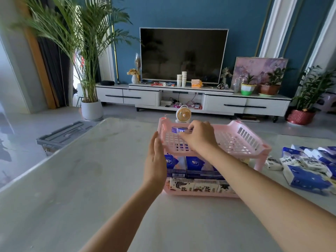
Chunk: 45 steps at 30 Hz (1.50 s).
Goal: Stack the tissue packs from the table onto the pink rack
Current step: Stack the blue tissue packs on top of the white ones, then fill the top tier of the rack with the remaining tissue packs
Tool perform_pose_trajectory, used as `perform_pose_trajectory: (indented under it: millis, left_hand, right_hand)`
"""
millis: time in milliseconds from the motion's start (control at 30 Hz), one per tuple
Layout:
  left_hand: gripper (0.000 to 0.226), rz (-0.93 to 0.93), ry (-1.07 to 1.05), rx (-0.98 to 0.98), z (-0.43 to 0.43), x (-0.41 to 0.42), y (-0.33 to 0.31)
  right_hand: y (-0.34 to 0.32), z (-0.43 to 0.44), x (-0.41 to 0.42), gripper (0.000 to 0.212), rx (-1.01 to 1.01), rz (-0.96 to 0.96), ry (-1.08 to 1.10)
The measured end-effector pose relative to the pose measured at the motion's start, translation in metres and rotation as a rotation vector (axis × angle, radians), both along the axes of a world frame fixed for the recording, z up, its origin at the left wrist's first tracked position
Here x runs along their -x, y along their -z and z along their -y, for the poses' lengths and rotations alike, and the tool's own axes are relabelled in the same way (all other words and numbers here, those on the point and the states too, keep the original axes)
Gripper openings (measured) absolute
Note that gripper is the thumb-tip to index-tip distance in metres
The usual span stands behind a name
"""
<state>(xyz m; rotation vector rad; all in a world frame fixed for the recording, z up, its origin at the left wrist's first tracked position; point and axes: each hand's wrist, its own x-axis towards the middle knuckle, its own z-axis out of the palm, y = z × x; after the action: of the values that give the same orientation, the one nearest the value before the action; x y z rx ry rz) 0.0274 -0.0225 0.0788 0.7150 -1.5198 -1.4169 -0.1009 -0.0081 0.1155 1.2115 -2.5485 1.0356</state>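
A pink rack (241, 140) with several tiers stands on the pale table (91, 170). My right hand (198, 137) reaches into its top tier and pinches a small blue tissue pack (178, 129) near the back left corner. My left hand (154, 157) is flat and straight-fingered against the rack's left side. Blue tissue packs (194, 163) fill the middle tier, and black-and-white printed packs (196, 186) lie in the bottom tier. A pile of loose tissue packs (307, 164) lies on the table to the right of the rack.
A small orange desk fan (183, 115) stands just behind the rack. A grey storage box (63, 135) sits on the floor left of the table. Beyond are a TV cabinet (192, 99) and potted plants.
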Motion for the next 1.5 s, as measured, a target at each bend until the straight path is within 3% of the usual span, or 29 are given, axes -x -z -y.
perform_pose_trajectory:
  millis: [100, 267, 433, 500, 567, 633, 767, 833, 900, 1067, 1167, 1300, 1500]
  left_hand:
    - [0.043, 0.018, 0.002, 0.033, 0.001, 0.004, -0.001]
    - [0.034, -0.020, -0.023, 0.045, 0.002, 0.007, 0.000]
    - [0.040, 0.068, -0.088, 0.120, 0.000, 0.010, 0.003]
    - [0.042, 0.109, -0.287, 0.398, -0.005, 0.005, 0.001]
    - [0.037, 0.096, -0.372, 0.817, -0.014, 0.005, -0.003]
    - [0.031, 0.060, -0.225, 1.077, -0.034, 0.016, -0.005]
    - [0.025, 0.078, 0.245, 1.260, -0.098, 0.056, -0.002]
    - [0.025, 0.197, 0.414, 1.312, -0.125, 0.085, 0.010]
    - [0.031, 0.344, 0.533, 1.301, -0.148, 0.116, 0.018]
    - [0.039, 0.605, 0.628, 1.044, -0.179, 0.189, 0.036]
    - [0.041, 0.610, 0.624, 1.030, -0.186, 0.231, 0.035]
    - [0.043, 0.670, 0.587, 1.042, -0.199, 0.300, 0.025]
    - [0.052, 0.751, 0.670, 1.099, -0.220, 0.399, 0.034]
  right_hand:
    - [0.002, 0.028, -0.001, 0.049, -0.045, 0.084, -0.054]
    - [0.004, 0.024, -0.013, 0.024, -0.107, 0.086, -0.214]
    - [-0.007, 0.004, -0.010, 0.037, -0.098, 0.145, -0.359]
    - [-0.013, -0.014, -0.004, 0.043, 0.002, 0.166, -0.338]
    - [-0.021, -0.039, 0.006, 0.036, 0.147, 0.159, -0.292]
    - [-0.033, -0.069, 0.021, 0.025, 0.355, 0.185, -0.213]
    - [-0.048, -0.137, 0.076, 0.024, 0.731, 0.374, 0.059]
    - [-0.039, -0.182, 0.111, 0.029, 0.805, 0.482, 0.252]
    - [-0.016, -0.229, 0.143, 0.026, 0.748, 0.570, 0.409]
    - [0.025, -0.311, 0.212, 0.023, 0.678, 0.682, 0.635]
    - [0.038, -0.329, 0.252, 0.020, 0.555, 0.589, 0.670]
    - [0.061, -0.334, 0.288, 0.026, 0.123, 0.380, 0.651]
    - [0.096, -0.332, 0.315, 0.029, -0.143, 0.291, 0.714]
